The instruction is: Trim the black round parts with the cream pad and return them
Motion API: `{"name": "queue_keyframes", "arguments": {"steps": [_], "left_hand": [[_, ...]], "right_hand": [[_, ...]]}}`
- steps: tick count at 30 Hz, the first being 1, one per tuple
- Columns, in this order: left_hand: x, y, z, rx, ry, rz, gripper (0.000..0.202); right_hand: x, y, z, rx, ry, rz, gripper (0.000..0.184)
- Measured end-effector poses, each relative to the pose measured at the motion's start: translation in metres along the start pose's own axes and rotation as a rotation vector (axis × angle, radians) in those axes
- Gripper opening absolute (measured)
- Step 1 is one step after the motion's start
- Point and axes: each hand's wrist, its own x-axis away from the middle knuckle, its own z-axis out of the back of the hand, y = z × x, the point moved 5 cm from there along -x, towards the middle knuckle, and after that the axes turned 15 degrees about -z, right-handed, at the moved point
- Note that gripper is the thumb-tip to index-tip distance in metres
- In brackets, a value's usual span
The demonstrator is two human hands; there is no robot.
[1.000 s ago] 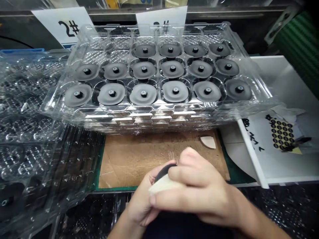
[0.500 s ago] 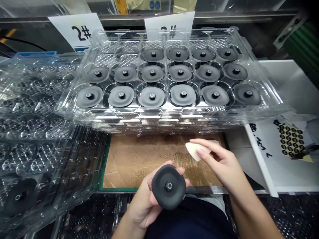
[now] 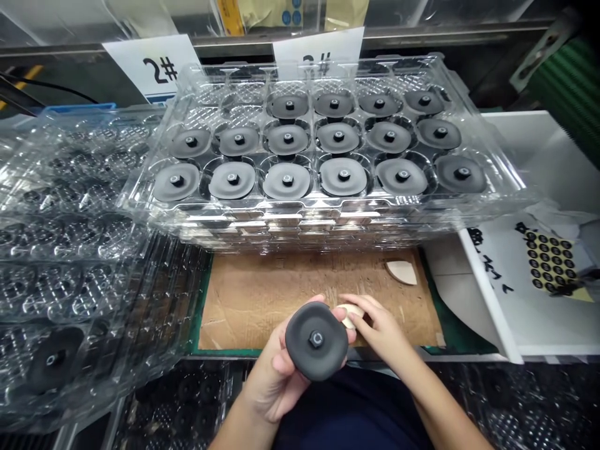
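Observation:
My left hand (image 3: 276, 375) is closed around a matte black rounded-square disc (image 3: 309, 359) with a small central knob. The disc's knob side faces up toward me. Between the thumb and fingers of my right hand (image 3: 375, 322) is a cream sponge wedge (image 3: 350, 314), right beside the disc's right edge; whether the two touch I cannot tell. Another cream wedge (image 3: 402, 272) lies on the brown cardboard (image 3: 262, 300) beyond my right hand. Past the cardboard stands a stack of clear plastic trays (image 3: 309, 209), its top one holding rows of similar black discs (image 3: 344, 178).
More clear trays (image 3: 94, 237) are stacked at the left. On the right, a white bin (image 3: 492, 300) has a sheet of round black stickers (image 3: 550, 259) on its surface. Two paper signs (image 3: 159, 65) stand behind the trays, below a metal rail (image 3: 234, 47).
My right hand has come down and left, bringing its sponge wedge beside the disc. The wedge on the cardboard now shows plainly. My left hand still holds the disc, slightly higher in view.

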Motion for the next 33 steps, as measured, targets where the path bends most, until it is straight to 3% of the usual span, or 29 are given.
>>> {"name": "queue_keyframes", "arguments": {"steps": [10, 19, 22, 25, 28, 30, 32, 33], "left_hand": [[0.005, -0.006, 0.006, 0.022, 0.101, -0.003, 0.062], [0.006, -0.005, 0.018, -0.095, 0.316, -0.118, 0.051], [0.009, -0.006, 0.019, -0.161, 0.347, -0.149, 0.051], [0.012, -0.009, 0.017, -0.231, 0.353, -0.181, 0.061], [0.015, -0.013, 0.014, -0.294, 0.348, -0.145, 0.066], [0.017, -0.011, 0.014, -0.328, 0.362, -0.133, 0.059], [0.019, -0.007, 0.015, -0.354, 0.384, -0.165, 0.053], [0.019, -0.005, 0.014, -0.361, 0.377, -0.180, 0.055]], "right_hand": [[0.006, 0.022, -0.008, 0.086, 0.072, -0.029, 0.036], [0.006, 0.022, -0.007, 0.045, 0.198, -0.006, 0.034], [0.010, -0.005, 0.008, -0.041, 0.174, 0.030, 0.030], [0.029, -0.056, 0.022, -0.127, 0.137, 0.121, 0.025], [0.057, -0.113, 0.031, -0.167, 0.083, 0.385, 0.022], [0.068, -0.135, 0.028, -0.090, -0.083, 0.476, 0.021], [0.071, -0.143, 0.021, 0.004, -0.248, 0.462, 0.020], [0.070, -0.144, 0.021, 0.017, -0.261, 0.456, 0.020]]}}
